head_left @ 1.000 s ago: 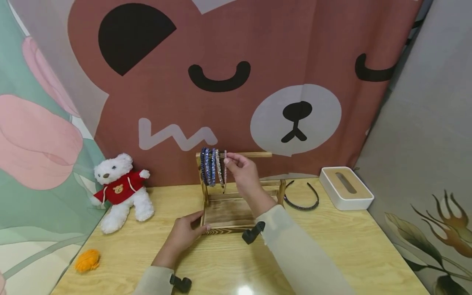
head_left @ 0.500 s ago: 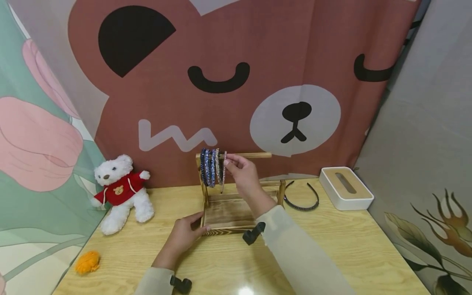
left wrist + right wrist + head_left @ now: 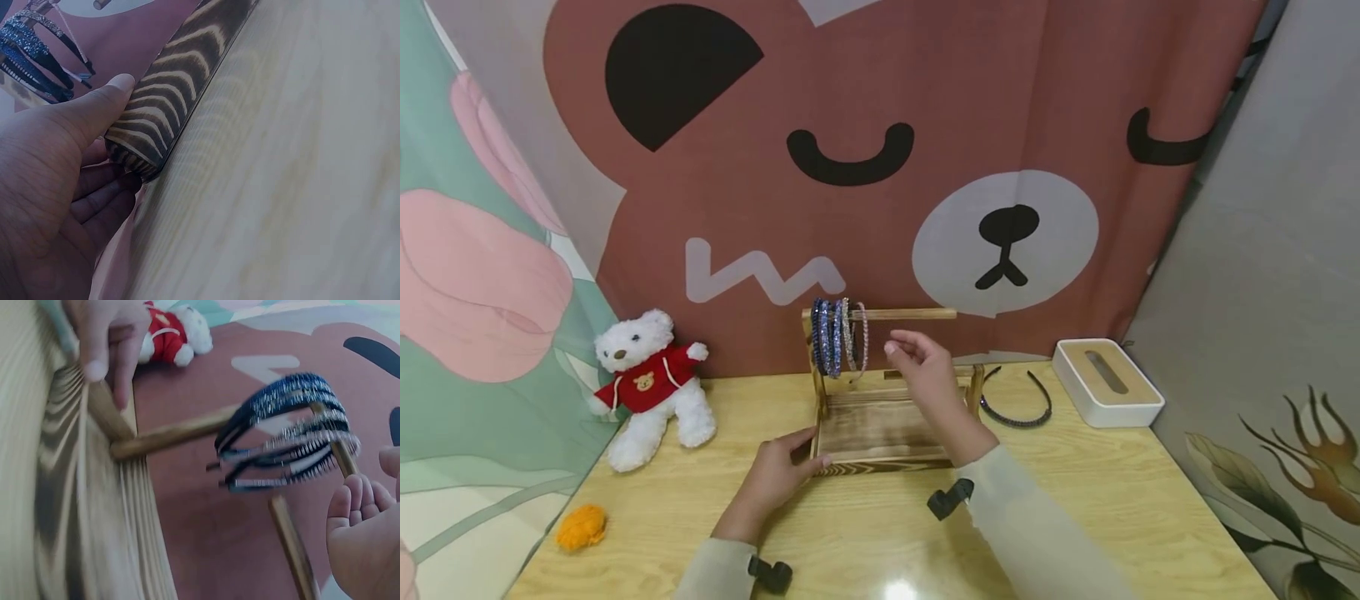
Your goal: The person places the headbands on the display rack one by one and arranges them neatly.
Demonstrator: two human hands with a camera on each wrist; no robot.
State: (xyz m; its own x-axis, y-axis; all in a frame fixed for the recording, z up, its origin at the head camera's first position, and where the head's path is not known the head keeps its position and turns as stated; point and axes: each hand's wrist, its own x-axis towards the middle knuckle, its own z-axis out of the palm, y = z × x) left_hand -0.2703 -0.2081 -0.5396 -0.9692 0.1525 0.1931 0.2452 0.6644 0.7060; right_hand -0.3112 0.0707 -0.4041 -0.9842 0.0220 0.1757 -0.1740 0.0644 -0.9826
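Observation:
A wooden stand with a tray-like base has a horizontal top bar. Several beaded headbands, blue, dark and silvery, hang together at the bar's left end. A pink beaded headband hangs just right of them. My right hand is right of the pink headband, apart from it, fingers loosely bent and holding nothing. At the base's front left corner my left hand grips the wood. In the left wrist view its thumb lies on the striped front edge, with the fingers curled at the end.
A dark headband lies on the table right of the stand. Beyond it sits a white tissue box with a wooden lid. A white teddy bear in red sits at left, with an orange yarn ball nearer. A bear-print curtain hangs behind.
My right hand has let go of the pink headband and drawn back to the right and slightly down. That headband now hangs from the bar alone. My left hand keeps its grip.

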